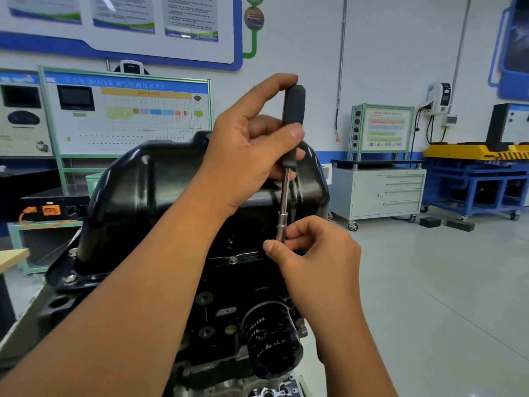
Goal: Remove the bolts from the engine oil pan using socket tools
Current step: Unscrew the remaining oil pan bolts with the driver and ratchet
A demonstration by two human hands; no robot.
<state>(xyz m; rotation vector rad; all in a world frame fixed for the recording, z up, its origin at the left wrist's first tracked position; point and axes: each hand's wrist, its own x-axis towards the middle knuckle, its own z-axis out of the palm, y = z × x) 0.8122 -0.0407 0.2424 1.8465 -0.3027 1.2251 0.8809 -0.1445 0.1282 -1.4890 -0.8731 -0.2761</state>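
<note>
Standing upright at frame centre: socket driver (287, 167), black handle wrapped by left hand (246, 156); right hand (312, 253) pinching its silver socket (281, 224). Black oil pan (160, 196) behind, centre-left; flange bolt (232, 259) just below-left of socket. Oil filter (272, 339) lower centre.

Both forearms are bare from the near edge of the view up to the wrists, with no sleeve, cuff, watch or band showing. The left hand (246, 156) and the right hand (317, 259) are ungloved and carry no rings. The fingernails that show are short and unpainted.
</note>
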